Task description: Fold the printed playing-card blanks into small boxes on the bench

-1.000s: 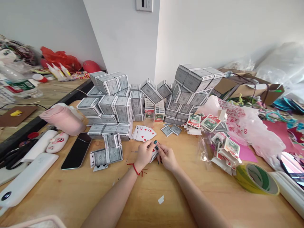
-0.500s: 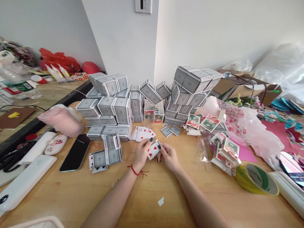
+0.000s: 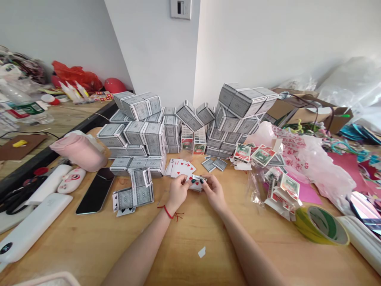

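Observation:
Between my two hands is a heart playing card (image 3: 195,185) with one edge bent over. My left hand (image 3: 179,191) pinches its left side, and my right hand (image 3: 214,194) grips the right side, thumbs on the near face. Just behind lie loose face-up cards (image 3: 180,167) in an overlapping spread. Two face-down cards (image 3: 214,163) rest a little to the right. On the left stands a small folded-card piece (image 3: 139,190) with grey patterned backs, on top of other cards. Grey card blocks (image 3: 144,137) are stacked behind it.
More stacked card blocks (image 3: 238,103) rise at the back right. Opened card boxes (image 3: 282,190), a plastic bag (image 3: 315,159) and a yellow tape roll (image 3: 321,225) lie to the right. A black phone (image 3: 95,191), a pink pouch (image 3: 79,151) and a white device (image 3: 38,222) are leftward.
The card in my hands has tipped, and its upper edge now shows folded over. Both hands have shifted slightly, with the thumbs closer together along that edge.

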Demonstrator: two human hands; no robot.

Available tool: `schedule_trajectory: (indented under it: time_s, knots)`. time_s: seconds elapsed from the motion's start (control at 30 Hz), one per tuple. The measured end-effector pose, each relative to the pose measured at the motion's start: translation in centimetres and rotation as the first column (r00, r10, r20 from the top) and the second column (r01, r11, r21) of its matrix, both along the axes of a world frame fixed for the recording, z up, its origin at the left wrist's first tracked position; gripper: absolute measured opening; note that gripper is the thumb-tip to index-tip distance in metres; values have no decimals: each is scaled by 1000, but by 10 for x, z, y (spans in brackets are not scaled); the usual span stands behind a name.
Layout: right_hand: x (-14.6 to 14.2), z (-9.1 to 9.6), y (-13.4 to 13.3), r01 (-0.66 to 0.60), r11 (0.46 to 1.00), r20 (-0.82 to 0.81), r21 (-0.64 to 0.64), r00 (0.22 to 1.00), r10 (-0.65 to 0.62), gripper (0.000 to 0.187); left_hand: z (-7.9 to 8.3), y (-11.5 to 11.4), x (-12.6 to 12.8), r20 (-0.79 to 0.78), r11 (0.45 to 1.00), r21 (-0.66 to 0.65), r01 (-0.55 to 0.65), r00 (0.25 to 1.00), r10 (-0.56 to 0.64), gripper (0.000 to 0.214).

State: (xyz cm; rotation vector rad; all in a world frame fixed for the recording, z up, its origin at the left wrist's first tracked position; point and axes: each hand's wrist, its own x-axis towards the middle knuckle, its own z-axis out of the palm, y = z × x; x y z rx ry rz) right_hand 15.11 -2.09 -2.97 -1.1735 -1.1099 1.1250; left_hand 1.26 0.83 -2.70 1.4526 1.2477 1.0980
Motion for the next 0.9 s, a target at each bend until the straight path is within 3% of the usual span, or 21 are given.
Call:
schedule_trajectory:
  time_s: [0.2,0.43,0.6,0.73,0.9]
  knots:
    - [1,1,1,-10,1000,118,-24,993,13,27,3,-4,1,-82,994,72,79,994,-73,19]
    - [-1,2,-2,-122,988,-86,-97,990,114,28,6,-8,1,-48,992,126,31,999,-25,20]
    - [-4,5,-6,-245,957,-211,-159,955,209,27,7,-8,3,2,998,40,50,999,-50,23]
    - [-5,7,-6,-186,971,-245,-149,958,146,23,9,-7,3,155,999,-24,36,987,-32,33]
    - [-2,8,-5,-61,990,-251,-125,968,28,22,9,-8,3,318,993,-37,115,943,-98,25]
